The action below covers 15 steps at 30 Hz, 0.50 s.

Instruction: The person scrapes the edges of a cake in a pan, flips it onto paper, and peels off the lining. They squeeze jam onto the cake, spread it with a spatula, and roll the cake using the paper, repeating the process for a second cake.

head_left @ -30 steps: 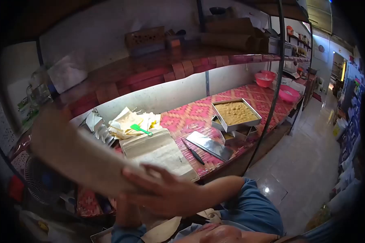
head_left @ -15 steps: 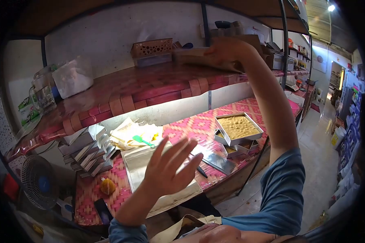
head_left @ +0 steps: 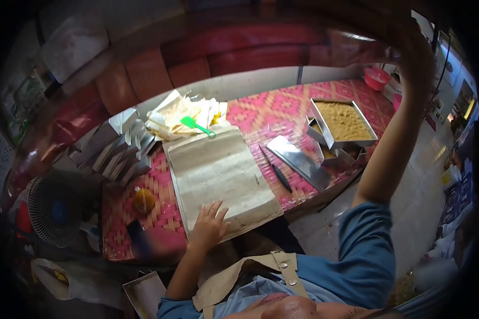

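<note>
My left hand rests with its fingers spread on the near edge of a stack of brownish paper sheets. My right hand is raised at the right, by the end of the upper shelf; its fingers are lost in shadow, so what they hold cannot be seen. Right of the paper lie a knife with a black handle and a flat metal plate. A green spatula lies at the far edge of the sheets, beside crumpled yellowish paper.
Square tins of cake are stacked at the right. Several metal tins lean at the left, near a fan. A round orange-brown bundle sits by a dark phone. The red upper shelf overhangs the table.
My left hand has come down onto the paper sheets from above them. The right hand has moved rightward from the box on the shelf. The view has tilted downward.
</note>
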Each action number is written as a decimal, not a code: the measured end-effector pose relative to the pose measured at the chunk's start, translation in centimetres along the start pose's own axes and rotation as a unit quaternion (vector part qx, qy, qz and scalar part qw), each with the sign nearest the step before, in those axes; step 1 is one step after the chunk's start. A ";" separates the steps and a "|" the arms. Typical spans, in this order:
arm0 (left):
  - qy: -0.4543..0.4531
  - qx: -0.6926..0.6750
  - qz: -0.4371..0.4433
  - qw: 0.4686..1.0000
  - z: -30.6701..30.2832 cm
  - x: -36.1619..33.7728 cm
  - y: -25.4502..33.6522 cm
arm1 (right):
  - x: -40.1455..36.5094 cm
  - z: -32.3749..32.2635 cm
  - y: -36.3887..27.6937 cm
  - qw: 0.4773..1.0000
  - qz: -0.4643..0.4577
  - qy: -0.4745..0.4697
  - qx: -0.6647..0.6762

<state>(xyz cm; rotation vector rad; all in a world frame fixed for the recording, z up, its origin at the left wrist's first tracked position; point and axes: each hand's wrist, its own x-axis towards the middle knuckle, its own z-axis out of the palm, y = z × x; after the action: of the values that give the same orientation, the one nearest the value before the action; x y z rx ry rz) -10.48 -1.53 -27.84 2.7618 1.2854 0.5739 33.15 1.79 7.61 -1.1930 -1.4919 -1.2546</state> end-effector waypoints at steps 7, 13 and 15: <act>-0.065 0.005 -0.056 0.996 4.2 -2.9 1.5 | -28.9 8.9 -20.2 0.846 0.181 -0.470 0.175; -0.084 0.043 -0.044 0.995 4.8 -2.7 1.7 | -35.2 10.0 -18.5 0.852 0.292 -0.320 0.295; -0.090 0.018 -0.064 0.994 4.3 -2.3 1.9 | -30.9 9.2 -15.8 0.871 0.398 -0.150 0.245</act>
<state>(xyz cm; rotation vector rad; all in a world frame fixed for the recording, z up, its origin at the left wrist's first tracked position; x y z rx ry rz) -8.94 -4.02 -32.19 2.6619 1.4286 0.2877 23.78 5.43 -26.84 -1.4530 -1.1962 -0.1236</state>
